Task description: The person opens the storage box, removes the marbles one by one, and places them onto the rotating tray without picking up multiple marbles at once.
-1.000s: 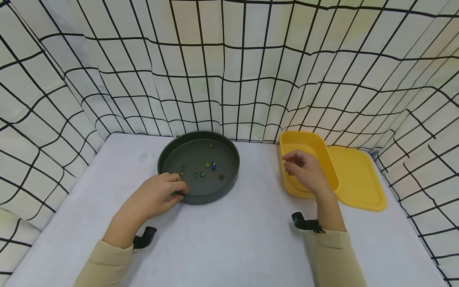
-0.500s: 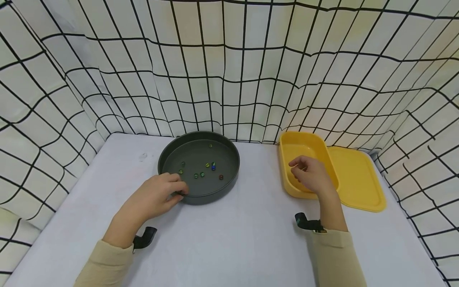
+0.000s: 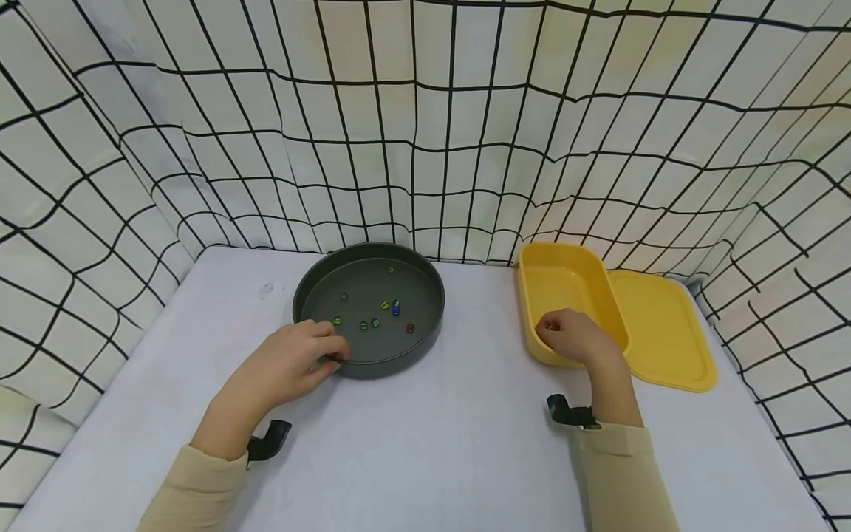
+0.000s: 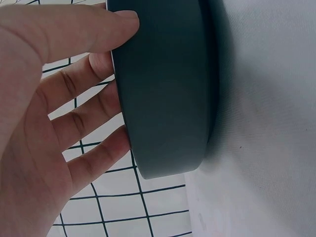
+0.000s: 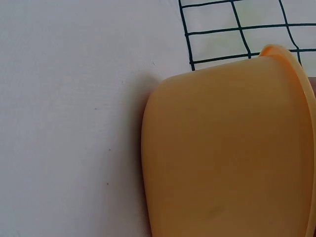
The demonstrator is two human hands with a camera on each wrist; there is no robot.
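My left hand (image 3: 292, 362) grips the near-left rim of a dark grey round pan (image 3: 359, 284). In the left wrist view the thumb (image 4: 118, 27) lies against the pan's outer wall, with other fingers at the rim. Several small glass marbles lie spread over the pan floor, among them a blue one (image 3: 396, 311) and a reddish-brown one (image 3: 409, 328). My right hand (image 3: 575, 336) reaches down into the near end of a yellow rectangular container (image 3: 568, 277), fingers curled. Its fingertips are hidden, so I cannot tell whether they hold anything. The right wrist view shows mostly the container's outer wall (image 5: 227, 148).
A flat yellow lid (image 3: 671, 332) lies right of the container. White cloth (image 3: 452, 443) covers the table. Black netting (image 3: 432, 140) over white sheeting rises behind the pan and container and along both sides.
My right hand has lowered and shifted slightly right, deeper into the container. One marble at the pan's left has rolled toward the back. The left hand stays on the rim.
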